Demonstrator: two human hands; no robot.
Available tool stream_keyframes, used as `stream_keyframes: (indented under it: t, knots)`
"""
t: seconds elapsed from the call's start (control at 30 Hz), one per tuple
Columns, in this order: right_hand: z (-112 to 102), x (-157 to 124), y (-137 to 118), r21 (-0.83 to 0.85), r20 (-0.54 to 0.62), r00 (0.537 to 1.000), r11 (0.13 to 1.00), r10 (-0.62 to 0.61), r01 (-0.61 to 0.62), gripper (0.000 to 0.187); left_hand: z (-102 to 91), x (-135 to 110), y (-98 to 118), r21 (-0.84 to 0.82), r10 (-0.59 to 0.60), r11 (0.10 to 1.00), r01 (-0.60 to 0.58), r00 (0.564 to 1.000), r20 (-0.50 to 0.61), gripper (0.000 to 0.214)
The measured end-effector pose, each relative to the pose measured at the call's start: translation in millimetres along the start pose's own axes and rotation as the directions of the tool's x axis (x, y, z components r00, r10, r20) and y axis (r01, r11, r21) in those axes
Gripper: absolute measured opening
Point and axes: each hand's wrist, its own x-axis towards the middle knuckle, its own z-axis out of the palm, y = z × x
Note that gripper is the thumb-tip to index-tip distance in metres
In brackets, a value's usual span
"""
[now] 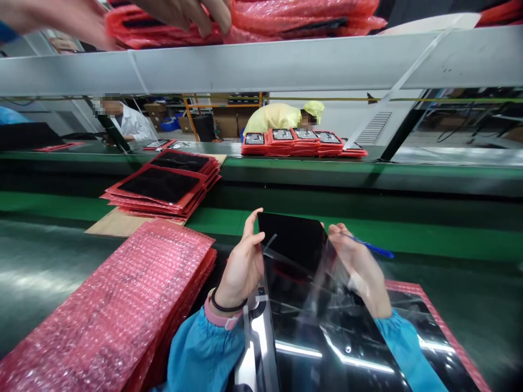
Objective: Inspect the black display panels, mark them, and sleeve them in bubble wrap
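Left hand (241, 267) grips dark panel (292, 239) by far left edge; right hand (359, 261) holds blue tool (378, 250), seemingly pinching clear film (321, 280). Uneven film tug could twist panel loose.

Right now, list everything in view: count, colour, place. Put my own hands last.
Glossy panel: one, black, front centre
Clear film: one sheet visible, transparent, over the glossy panel
Blue stick: one, blue, at the right hand
Silver-and-black piece: one visible, beside the panel's left edge
Bubble-wrap pile: one, pinkish red, front left
Panel stack: one, black on red, on tan board
Wrapped panel: one, black on red, front right
Far stacks: about five, red with grey tops, far bench
Red bundles: several, upper shelf
Co-workers: one white-clad, one yellow-clad
Another person's hand: at least one, top left
Left hand: one, on the glossy panel
Right hand: one, by the film
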Motion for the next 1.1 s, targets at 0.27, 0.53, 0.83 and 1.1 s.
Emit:
stream_keyframes:
  t: [0.27,0.53,0.83,1.1]
  knots:
    - [-2,7,10,0.034,-0.107,0.981,0.986,0.164,-0.161,0.043,2.1,-5,1,-0.013,-0.056,0.998,0.056,0.998,0.022,0.052]
    - [-16,23,19,0.122,-0.118,0.990,0.991,0.075,-0.060,0.012,28.9,-48,-6,-0.150,-0.079,0.982,0.112,0.974,0.211,0.091]
    - [-40,21,-19,0.281,-0.222,0.962,0.934,-0.159,0.219,0.012,20.6,-72,-4,-0.037,-0.214,0.964,0.262,0.853,0.476,0.077]
    - [-35,-1,-28,0.370,-0.177,0.965,0.896,-0.193,0.247,0.023,11.1,-70,-8,0.081,-0.370,0.922,0.378,0.804,0.466,0.037]
